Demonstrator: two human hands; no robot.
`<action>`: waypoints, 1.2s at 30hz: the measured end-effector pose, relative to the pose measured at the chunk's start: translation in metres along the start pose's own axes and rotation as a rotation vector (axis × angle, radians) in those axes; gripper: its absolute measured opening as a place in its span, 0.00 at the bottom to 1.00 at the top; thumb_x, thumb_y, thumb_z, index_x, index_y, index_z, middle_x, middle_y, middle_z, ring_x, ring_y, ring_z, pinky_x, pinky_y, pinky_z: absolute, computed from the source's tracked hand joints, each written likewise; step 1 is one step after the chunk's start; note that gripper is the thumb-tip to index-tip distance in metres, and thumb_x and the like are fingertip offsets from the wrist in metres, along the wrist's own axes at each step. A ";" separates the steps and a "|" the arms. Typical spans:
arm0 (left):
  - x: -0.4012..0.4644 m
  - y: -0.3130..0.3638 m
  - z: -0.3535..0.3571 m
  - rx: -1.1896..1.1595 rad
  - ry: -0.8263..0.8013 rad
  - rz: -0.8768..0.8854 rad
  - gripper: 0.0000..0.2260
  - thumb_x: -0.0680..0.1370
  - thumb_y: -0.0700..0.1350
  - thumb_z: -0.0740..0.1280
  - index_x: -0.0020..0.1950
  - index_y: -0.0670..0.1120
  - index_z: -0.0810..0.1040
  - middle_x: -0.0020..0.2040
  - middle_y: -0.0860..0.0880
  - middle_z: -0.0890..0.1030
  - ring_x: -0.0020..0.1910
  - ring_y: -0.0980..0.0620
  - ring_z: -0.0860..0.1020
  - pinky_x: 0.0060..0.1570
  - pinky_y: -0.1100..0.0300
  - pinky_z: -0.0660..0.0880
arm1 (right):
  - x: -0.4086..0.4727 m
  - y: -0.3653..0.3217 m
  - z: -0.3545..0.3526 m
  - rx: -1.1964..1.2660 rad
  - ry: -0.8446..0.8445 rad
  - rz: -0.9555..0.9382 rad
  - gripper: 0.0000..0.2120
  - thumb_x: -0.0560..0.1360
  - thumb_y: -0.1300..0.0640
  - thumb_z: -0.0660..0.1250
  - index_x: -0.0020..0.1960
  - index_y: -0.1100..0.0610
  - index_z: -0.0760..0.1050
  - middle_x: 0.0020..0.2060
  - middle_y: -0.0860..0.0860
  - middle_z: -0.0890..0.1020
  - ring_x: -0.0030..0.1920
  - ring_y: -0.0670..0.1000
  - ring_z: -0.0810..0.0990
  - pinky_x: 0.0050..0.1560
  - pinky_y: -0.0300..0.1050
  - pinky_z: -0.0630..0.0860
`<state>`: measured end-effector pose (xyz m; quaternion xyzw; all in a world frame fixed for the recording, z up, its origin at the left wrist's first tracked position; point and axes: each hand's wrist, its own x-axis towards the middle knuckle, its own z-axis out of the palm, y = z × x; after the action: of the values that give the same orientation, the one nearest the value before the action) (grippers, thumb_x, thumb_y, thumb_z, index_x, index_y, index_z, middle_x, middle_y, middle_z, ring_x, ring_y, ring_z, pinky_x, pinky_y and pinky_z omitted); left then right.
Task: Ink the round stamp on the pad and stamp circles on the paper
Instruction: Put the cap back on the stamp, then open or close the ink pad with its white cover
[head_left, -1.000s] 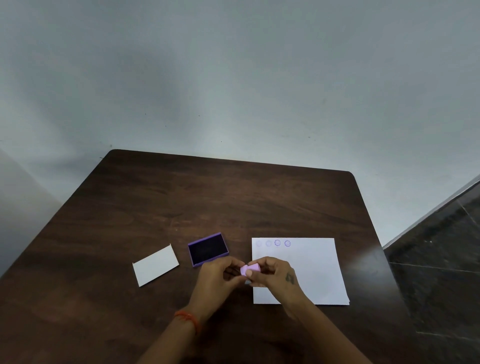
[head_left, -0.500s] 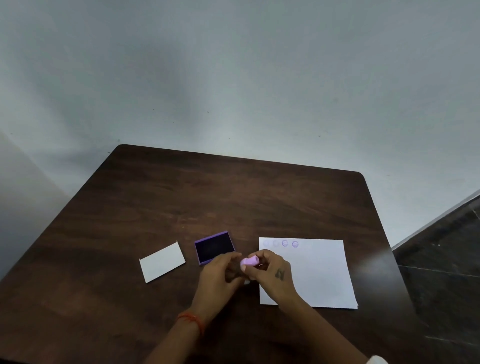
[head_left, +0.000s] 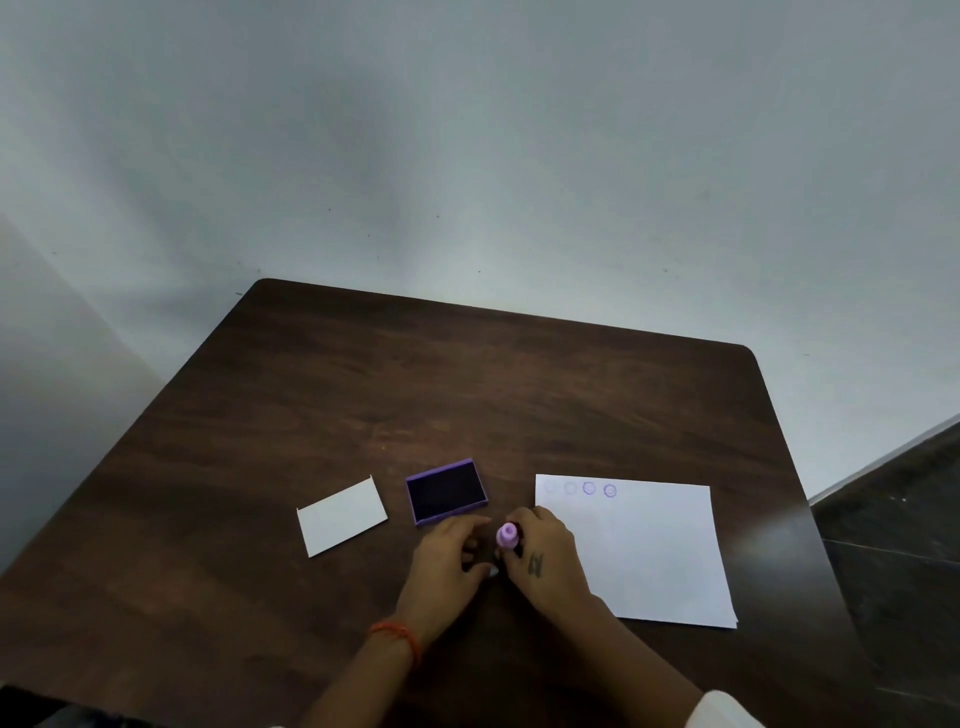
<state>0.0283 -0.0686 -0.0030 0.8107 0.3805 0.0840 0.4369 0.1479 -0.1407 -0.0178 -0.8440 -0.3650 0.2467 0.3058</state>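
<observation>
A small lilac round stamp (head_left: 507, 535) stands upright between my two hands, just below the open purple ink pad (head_left: 445, 491). My right hand (head_left: 545, 558) grips the stamp's body from the right. My left hand (head_left: 451, 558) rests beside it with curled fingers touching near the stamp's base; whether it grips the stamp is unclear. The white paper (head_left: 649, 561) lies to the right, with several faint purple circles (head_left: 589, 489) along its top edge. The stamp's lower end is hidden by my fingers.
A small white card (head_left: 341, 516) lies left of the ink pad on the dark wooden table (head_left: 467, 389). The table's far edge meets a pale wall. Dark floor shows beyond the right edge.
The stamp has turned from lying sideways between my fingers to standing upright. Both hands stayed together below the ink pad. The camera shifted slightly.
</observation>
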 end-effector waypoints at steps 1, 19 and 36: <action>0.000 -0.001 0.000 0.001 0.001 0.006 0.23 0.70 0.40 0.72 0.63 0.51 0.72 0.61 0.51 0.77 0.57 0.58 0.75 0.56 0.67 0.71 | -0.001 -0.001 -0.001 -0.001 -0.002 -0.005 0.11 0.72 0.51 0.68 0.49 0.57 0.77 0.48 0.53 0.82 0.42 0.45 0.75 0.45 0.33 0.69; -0.006 -0.039 -0.088 -0.023 0.478 -0.020 0.23 0.68 0.37 0.73 0.61 0.48 0.74 0.63 0.48 0.75 0.62 0.50 0.73 0.61 0.50 0.73 | 0.039 -0.093 0.016 0.002 -0.087 -0.366 0.22 0.69 0.53 0.72 0.61 0.50 0.72 0.60 0.52 0.76 0.59 0.50 0.74 0.61 0.47 0.73; -0.007 -0.112 -0.104 0.200 0.261 -0.157 0.29 0.71 0.43 0.71 0.70 0.44 0.65 0.71 0.45 0.68 0.73 0.48 0.60 0.72 0.53 0.58 | 0.060 -0.124 0.079 -0.599 -0.523 -0.675 0.33 0.73 0.61 0.67 0.73 0.60 0.54 0.72 0.59 0.61 0.73 0.59 0.56 0.74 0.51 0.54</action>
<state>-0.0859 0.0308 -0.0256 0.8001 0.5026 0.1158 0.3063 0.0761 0.0001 0.0024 -0.6400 -0.7355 0.2220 0.0121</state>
